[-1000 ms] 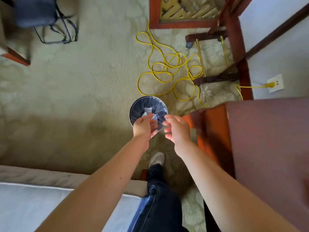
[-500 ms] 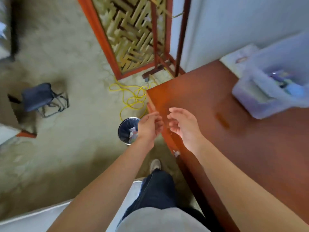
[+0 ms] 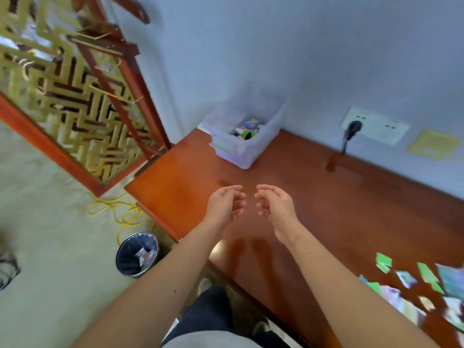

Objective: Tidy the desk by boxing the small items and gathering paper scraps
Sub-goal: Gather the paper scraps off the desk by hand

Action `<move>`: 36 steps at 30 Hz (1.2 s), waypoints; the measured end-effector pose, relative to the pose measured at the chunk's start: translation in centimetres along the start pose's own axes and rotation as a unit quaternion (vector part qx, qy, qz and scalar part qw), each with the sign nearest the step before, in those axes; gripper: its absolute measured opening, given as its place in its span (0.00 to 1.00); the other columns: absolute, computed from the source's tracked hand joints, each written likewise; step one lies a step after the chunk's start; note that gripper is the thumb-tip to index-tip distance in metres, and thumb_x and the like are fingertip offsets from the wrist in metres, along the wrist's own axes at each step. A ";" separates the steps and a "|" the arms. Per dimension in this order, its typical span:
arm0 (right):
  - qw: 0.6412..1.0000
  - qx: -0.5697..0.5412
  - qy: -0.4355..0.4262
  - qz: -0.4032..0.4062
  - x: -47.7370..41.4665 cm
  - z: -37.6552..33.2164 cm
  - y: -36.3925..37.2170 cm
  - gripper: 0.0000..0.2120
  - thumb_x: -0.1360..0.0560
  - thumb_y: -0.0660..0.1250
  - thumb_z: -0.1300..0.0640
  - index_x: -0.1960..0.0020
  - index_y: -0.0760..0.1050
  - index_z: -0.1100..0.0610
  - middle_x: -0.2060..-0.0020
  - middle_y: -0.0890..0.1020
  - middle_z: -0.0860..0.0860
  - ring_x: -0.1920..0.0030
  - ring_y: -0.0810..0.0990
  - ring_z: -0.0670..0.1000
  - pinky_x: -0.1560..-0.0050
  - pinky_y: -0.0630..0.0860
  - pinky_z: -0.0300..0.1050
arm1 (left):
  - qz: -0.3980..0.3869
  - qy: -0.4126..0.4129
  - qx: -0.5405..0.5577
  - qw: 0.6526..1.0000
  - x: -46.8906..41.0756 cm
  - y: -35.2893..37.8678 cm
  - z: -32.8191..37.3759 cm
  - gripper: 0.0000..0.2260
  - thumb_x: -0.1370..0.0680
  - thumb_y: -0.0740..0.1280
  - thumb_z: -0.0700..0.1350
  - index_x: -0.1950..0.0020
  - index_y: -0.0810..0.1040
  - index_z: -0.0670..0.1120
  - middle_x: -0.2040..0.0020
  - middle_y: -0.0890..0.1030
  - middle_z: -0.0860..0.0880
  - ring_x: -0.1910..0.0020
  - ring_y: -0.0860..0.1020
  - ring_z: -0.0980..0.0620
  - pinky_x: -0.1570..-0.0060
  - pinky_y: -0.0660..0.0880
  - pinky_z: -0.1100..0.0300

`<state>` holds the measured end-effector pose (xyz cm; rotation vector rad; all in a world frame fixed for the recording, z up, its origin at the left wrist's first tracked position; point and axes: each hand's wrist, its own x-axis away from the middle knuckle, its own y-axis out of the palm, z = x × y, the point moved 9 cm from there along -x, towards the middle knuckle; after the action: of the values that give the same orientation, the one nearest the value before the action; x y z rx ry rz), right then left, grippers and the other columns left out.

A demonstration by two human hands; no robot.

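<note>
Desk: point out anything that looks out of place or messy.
Paper scraps lie scattered loose over the desk at the right edge of view, not yet gathered. The clear box stands upright; nothing else stands out.

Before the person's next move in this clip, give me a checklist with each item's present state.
1. Left hand free: ok, loosely curled, holding nothing.
2. Right hand free: ok, likewise empty.
3. Desk cleared of paper scraps: not ok, many lie at its near right.
4. Wastebasket ready: ok, open on the floor by the desk's left end.
5. Small items all boxed: cannot tell; the clear plastic box holds some, but the frame cuts the desk.
</note>
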<state>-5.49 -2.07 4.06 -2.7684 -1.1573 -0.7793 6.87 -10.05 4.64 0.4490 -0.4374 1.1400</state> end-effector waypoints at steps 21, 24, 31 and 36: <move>0.921 -0.177 -0.032 0.344 7.0 1.7 -22.8 0.09 0.23 0.61 0.64 0.49 0.79 0.57 0.63 0.79 0.52 0.68 0.73 0.47 0.68 0.69 0.39 | -0.274 -0.084 -0.211 0.935 3.3 22.6 -8.0 0.08 0.19 0.60 0.38 0.47 0.78 0.44 0.58 0.81 0.48 0.63 0.78 0.53 0.61 0.76 0.62; 0.907 -0.179 -0.030 0.380 9.1 2.3 -26.2 0.09 0.22 0.61 0.63 0.47 0.79 0.58 0.62 0.79 0.52 0.65 0.75 0.47 0.64 0.72 0.40 | -0.300 -0.085 -0.239 0.920 4.9 25.4 -9.9 0.08 0.19 0.61 0.39 0.46 0.79 0.45 0.55 0.82 0.47 0.59 0.79 0.52 0.59 0.77 0.62; 0.891 -0.176 -0.030 0.417 11.7 2.2 -35.6 0.10 0.22 0.61 0.63 0.46 0.80 0.57 0.61 0.80 0.51 0.63 0.76 0.48 0.59 0.73 0.42 | -0.333 -0.082 -0.256 0.904 8.5 33.7 -13.9 0.08 0.20 0.60 0.38 0.48 0.79 0.44 0.60 0.81 0.48 0.65 0.77 0.53 0.61 0.75 0.61; 0.893 -0.158 -0.019 0.421 12.7 1.3 -43.1 0.08 0.24 0.63 0.64 0.52 0.80 0.54 0.58 0.81 0.52 0.59 0.77 0.49 0.58 0.76 0.43 | -0.362 -0.057 -0.258 0.894 11.3 40.1 -16.3 0.08 0.20 0.59 0.37 0.52 0.77 0.44 0.63 0.79 0.48 0.68 0.76 0.53 0.64 0.72 0.62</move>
<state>-26.57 37.64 2.35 -3.0710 0.2620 -0.8219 -24.71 21.45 1.92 0.1744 -0.5878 0.2488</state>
